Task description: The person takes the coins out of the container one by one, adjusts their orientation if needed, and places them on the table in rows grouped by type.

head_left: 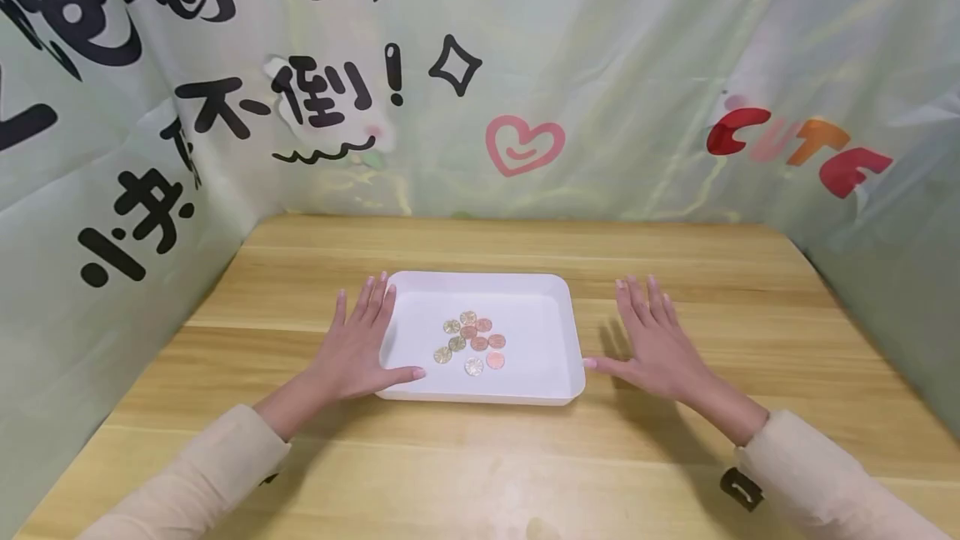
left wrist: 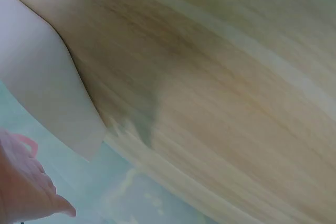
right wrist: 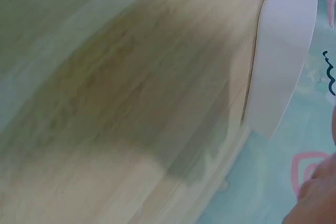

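A white rectangular tray [head_left: 532, 298] lies on the wooden table, with several coins [head_left: 468, 332] grouped near its middle. Some coins are gold-coloured, some copper-coloured, and one is silvery. My left hand [head_left: 356, 352] is held at the tray's left side with straight, spread fingers, its thumb reaching over the near left corner. To the right of the tray, my right hand [head_left: 660, 348] is spread with straight fingers, its thumb tip close to the tray's right edge. Neither hand holds anything. Both wrist views show the tray's outer wall [left wrist: 52, 77] and part of a hand.
The wooden table [head_left: 480, 465] extends around the tray. Behind and at both sides hangs a pale green curtain [head_left: 615, 65] with black characters, a pink heart [head_left: 525, 144] and coloured letters. A dark strap piece [head_left: 741, 488] hangs below the right sleeve.
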{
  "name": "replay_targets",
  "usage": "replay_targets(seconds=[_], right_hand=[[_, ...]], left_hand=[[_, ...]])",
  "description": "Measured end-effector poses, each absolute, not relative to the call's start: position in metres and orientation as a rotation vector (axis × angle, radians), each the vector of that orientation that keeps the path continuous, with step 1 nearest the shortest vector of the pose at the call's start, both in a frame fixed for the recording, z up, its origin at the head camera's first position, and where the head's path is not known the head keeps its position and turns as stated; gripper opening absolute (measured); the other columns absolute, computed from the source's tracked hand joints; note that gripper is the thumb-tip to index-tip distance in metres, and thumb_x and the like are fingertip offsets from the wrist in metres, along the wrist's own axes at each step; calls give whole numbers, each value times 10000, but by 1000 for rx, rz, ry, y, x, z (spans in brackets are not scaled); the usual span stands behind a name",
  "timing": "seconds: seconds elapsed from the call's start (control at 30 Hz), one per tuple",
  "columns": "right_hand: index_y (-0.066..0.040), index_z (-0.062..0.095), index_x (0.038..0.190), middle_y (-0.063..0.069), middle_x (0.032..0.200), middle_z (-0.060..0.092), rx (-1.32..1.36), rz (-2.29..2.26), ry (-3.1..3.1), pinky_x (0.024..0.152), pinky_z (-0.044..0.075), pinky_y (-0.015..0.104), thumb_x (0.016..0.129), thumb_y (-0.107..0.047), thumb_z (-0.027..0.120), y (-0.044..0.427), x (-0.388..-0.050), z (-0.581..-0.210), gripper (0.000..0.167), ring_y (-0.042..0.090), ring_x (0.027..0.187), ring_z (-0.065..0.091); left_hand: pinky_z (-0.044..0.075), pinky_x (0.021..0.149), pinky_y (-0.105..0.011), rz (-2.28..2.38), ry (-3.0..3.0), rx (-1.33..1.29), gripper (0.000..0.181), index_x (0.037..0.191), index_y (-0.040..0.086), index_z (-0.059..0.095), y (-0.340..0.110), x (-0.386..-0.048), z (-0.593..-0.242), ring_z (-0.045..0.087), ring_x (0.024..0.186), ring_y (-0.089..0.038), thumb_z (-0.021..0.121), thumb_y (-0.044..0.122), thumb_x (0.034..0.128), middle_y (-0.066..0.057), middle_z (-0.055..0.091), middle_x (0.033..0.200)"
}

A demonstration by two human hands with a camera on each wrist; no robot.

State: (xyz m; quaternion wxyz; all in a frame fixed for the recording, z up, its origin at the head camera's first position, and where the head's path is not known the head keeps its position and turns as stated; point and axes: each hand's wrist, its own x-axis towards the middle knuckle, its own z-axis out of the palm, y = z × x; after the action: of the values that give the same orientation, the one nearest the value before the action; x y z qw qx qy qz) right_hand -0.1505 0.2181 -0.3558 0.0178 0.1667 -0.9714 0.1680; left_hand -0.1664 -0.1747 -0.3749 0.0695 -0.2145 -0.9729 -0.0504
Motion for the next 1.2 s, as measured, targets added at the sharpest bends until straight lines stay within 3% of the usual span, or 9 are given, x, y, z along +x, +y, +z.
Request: replay_targets(seconds=[0.2, 0.37, 0.53, 0.7, 0.9, 1.2], right_hand=[[15, 53, 1480, 239, 1541, 64, 587, 922, -2866, 1076, 110, 674, 769, -379, 734, 203, -154, -353, 1060, 377, 1422, -121], [35, 244, 1446, 245, 1493, 260, 694, 984, -2725, 1063, 258, 606, 719, -247, 786, 187, -156, -354, 949, 401, 1409, 152], [84, 465, 1308, 277, 1306, 508, 849, 890, -2529, 964, 428, 520, 639, -148, 826, 171, -159, -362, 794, 435, 1228, 462], [60, 565, 1218, 221, 1135, 642, 909, 1003, -2507, 841, 533, 430, 668, -107, 808, 155, -160, -367, 624, 351, 1012, 629], [92, 611, 1104, 179, 918, 670, 913, 1221, -2657, 698, 556, 304, 743, -47, 746, 136, -164, -371, 410, 291, 823, 631], [85, 641, 992, 139, 793, 645, 761, 1459, -2784, 633, 475, 165, 780, 17, 685, 115, -176, -385, 227, 111, 718, 554]], left_hand=[[21, 1142, -591, -139, -2924, -699, 1175, 1469, -38, 123, -177, -164, -375, 41, 1442, -346, 535, 747, 698, -190, 46, 1558], [45, 1146, -586, -131, -2940, -724, 1168, 1463, -46, 149, -180, -160, -376, 57, 1441, -345, 540, 743, 695, -192, 69, 1555], [66, 1146, -580, -134, -2938, -729, 1179, 1453, -63, 170, -183, -158, -378, 91, 1435, -354, 539, 754, 687, -214, 108, 1545], [91, 1146, -568, -138, -2941, -728, 1194, 1437, -91, 193, -189, -156, -380, 125, 1427, -365, 553, 754, 674, -241, 147, 1529], [115, 1158, -534, -134, -2969, -714, 1175, 1430, -105, 196, -192, -155, -382, 142, 1423, -369, 583, 714, 681, -252, 169, 1519], [168, 1149, -530, -157, -2995, -685, 1172, 1424, -114, 202, -193, -153, -387, 164, 1413, -386, 572, 719, 688, -268, 177, 1511]])
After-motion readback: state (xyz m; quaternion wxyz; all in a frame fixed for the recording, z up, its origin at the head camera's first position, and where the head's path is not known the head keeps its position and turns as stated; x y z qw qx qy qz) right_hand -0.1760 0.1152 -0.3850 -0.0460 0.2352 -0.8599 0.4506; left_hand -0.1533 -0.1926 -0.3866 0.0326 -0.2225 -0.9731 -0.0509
